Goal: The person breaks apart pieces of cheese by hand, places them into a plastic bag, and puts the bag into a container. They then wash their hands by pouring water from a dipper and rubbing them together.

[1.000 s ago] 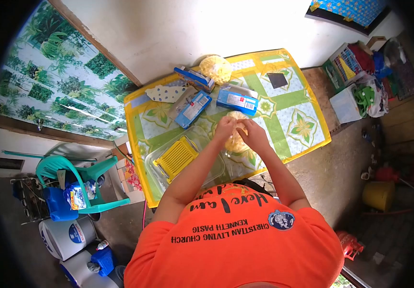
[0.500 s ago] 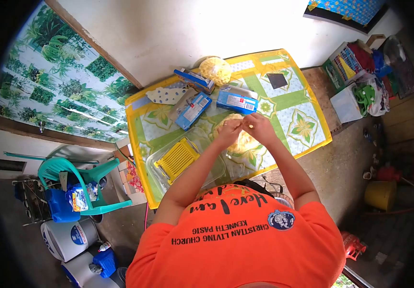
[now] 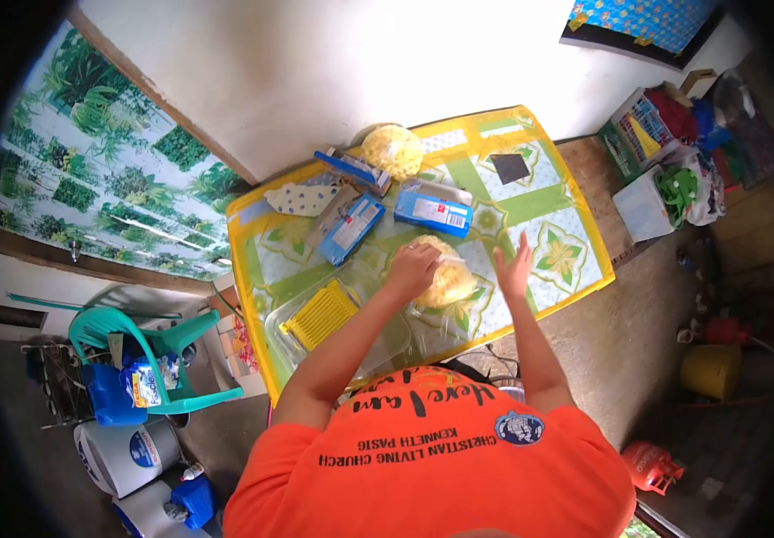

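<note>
A clear plastic bag of pale yellow contents sits near the middle of the table; what fills it is too blurred to name. My left hand is closed over the bag's upper left side, fingers bent against it. To the right of the bag, my right hand is raised with fingers apart, holding nothing. Beyond the hands lie a blue box and an opened blue box. Left of my left forearm, a yellow slatted rack or slicer rests in a clear plastic container.
Another bag with yellow contents stands against the wall, beside a third blue box and a dotted cloth. A dark square lies at the far right. A green chair stands left of the table.
My hands were together at the top of the bag. The right hand has let go, opened and moved right; the left has come down onto the bag's side.
</note>
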Demonstrator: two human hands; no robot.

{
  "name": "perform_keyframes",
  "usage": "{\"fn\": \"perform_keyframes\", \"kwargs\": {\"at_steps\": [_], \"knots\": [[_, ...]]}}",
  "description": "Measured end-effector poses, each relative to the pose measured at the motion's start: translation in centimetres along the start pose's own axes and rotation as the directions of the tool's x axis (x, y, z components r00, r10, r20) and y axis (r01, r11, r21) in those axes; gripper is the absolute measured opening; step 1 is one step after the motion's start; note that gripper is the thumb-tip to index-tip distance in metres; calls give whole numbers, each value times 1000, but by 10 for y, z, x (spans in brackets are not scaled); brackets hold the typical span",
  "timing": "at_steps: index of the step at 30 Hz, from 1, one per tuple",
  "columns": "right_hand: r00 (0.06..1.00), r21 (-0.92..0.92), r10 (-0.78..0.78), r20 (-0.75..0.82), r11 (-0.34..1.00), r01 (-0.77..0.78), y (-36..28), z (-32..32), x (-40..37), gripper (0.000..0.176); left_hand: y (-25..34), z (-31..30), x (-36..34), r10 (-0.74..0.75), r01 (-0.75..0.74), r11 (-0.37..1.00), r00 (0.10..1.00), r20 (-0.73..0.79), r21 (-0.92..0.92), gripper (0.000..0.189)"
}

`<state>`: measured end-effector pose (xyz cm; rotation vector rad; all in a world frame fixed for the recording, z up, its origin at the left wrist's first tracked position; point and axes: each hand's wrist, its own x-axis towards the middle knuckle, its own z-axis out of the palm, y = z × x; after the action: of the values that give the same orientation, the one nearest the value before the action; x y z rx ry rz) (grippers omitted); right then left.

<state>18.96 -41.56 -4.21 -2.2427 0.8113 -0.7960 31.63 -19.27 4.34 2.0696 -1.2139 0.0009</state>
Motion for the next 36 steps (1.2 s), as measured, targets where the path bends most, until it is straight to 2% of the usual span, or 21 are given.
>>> {"fn": "perform_keyframes", "kwargs": {"at_steps": [1, 3, 4, 7, 10, 13, 16, 19, 22, 28, 31, 34, 36], "knots": [[997, 38, 79, 11, 996, -79, 12, 2, -14, 71, 0, -6, 4, 35, -35, 999, 999, 5, -19, 11], [995, -51, -69, 69, 996, 72, 17, -1, -30, 73, 3, -19, 12, 8, -5, 995, 1000, 30, -100, 11], [994, -53, -59, 96, 997, 65, 15, -1, -29, 75, 5, -25, 17, -8, 14, 990, 999, 45, -140, 11], [998, 20, 27, 50, 999, -28, 10, -1, -29, 76, 9, -41, 34, -58, 68, 977, 997, 52, -202, 12], [998, -48, -13, 56, 999, 16, 9, -3, -27, 76, 17, -63, 64, 0, 17, 979, 997, 82, -204, 12], [997, -59, 10, 70, 998, -6, 9, -3, -26, 75, 23, -82, 107, 139, -149, 978, 987, -77, -148, 12], [997, -49, 24, 72, 999, -20, 8, -3, -26, 75, 25, -103, 161, 88, -83, 974, 996, 13, -211, 15], [998, -38, 13, 65, 999, -11, 8, -3, -26, 75, 4, -97, 216, 71, -50, 977, 993, 92, -209, 19], [997, -49, 10, 71, 999, -7, 7, -4, -24, 74, -22, -83, 257, 28, 3, 986, 983, 183, -165, 18], [996, -62, 35, 82, 998, -30, 6, -3, -24, 74, -103, -36, 320, 136, -149, 987, 974, 182, 62, 17], [997, -73, 9, 78, 997, -3, 5, -3, -23, 74, -130, -16, 334, -11, -46, 974, 969, 248, 223, 19], [997, -82, 13, 78, 997, -6, 4, -3, -23, 73, -148, 6, 326, -281, 140, 921, 886, 370, 364, 36], [997, -70, 14, 73, 997, -9, 3, -3, -22, 72, -152, 23, 313, -202, 123, 946, 948, 248, 300, 46]]}}
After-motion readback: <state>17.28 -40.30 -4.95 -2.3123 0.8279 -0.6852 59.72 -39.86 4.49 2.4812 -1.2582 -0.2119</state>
